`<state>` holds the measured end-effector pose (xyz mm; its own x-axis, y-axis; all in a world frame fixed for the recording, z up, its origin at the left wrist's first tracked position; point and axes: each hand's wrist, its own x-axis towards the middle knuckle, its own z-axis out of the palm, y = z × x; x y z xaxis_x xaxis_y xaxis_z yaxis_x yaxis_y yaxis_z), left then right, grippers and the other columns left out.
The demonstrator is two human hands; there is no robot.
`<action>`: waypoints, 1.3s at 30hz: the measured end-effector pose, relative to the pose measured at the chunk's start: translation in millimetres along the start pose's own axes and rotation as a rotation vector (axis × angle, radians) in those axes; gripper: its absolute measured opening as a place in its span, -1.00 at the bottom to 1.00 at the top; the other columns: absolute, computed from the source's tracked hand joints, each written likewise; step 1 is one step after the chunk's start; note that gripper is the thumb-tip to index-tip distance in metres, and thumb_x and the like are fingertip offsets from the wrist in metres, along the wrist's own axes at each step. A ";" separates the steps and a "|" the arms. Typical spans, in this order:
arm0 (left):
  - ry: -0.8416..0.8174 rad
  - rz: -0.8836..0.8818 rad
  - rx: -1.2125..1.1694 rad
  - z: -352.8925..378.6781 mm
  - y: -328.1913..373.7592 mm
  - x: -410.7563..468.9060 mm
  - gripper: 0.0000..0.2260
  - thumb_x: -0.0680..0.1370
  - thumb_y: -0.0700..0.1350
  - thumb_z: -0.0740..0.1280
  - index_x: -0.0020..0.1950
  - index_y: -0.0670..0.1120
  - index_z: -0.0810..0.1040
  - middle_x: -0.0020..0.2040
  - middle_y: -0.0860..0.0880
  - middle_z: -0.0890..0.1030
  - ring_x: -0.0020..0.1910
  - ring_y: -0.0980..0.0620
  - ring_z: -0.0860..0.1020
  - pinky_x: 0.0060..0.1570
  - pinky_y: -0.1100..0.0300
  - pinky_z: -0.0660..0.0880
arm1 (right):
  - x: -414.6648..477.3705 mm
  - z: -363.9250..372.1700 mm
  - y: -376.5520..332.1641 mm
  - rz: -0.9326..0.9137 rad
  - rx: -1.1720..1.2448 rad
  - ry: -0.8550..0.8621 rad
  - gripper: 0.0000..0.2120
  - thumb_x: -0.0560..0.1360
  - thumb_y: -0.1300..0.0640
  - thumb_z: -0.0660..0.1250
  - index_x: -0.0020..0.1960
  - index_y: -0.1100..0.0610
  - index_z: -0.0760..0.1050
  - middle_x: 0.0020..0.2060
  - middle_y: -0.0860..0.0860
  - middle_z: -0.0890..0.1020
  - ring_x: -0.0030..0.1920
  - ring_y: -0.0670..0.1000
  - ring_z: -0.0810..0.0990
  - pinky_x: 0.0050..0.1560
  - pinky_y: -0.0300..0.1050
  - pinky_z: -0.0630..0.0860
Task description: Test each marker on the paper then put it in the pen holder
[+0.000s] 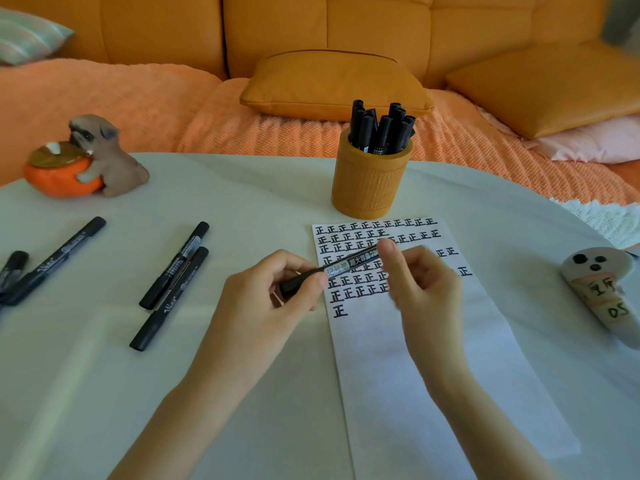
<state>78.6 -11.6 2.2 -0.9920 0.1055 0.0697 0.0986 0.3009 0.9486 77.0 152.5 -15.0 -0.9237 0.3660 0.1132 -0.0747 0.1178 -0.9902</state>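
Both hands hold one black marker [341, 266] level above the white paper [408, 358], which carries rows of black written marks. My left hand [273, 289] grips the marker's left end. My right hand [419, 278] pinches its right end, which the fingers hide. An orange pen holder [369, 181] stands just beyond the paper's top edge with several black markers [379, 131] upright in it. On the table to the left lie two black markers [173, 271] side by side, and further left another long one [55, 259].
A dog figurine hugging an orange bowl [83, 161] sits at the table's far left. A white, ghost-like object with labels [599, 289] lies at the right edge. One more marker end [12, 268] pokes in at the left border. An orange sofa with cushions [332, 86] stands behind the table.
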 end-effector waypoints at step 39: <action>0.040 -0.020 0.161 -7.1 -12.8 7.3 -0.77 0.55 0.05 0.19 -0.23 0.05 0.55 -0.36 0.12 0.58 -0.41 0.13 0.46 -0.27 0.22 0.42 | 153.4 16.2 -35.2 -0.709 -0.184 0.295 -0.60 0.53 0.33 0.26 0.35 0.25 0.30 -0.20 0.14 0.54 -0.24 -0.03 0.51 -0.20 -0.39 0.39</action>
<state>69.5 -21.4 -7.3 -0.9959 0.0616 0.0666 0.0873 0.4507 0.8884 -68.1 189.6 35.8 -0.5395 0.3731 0.7548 -0.5214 0.5558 -0.6474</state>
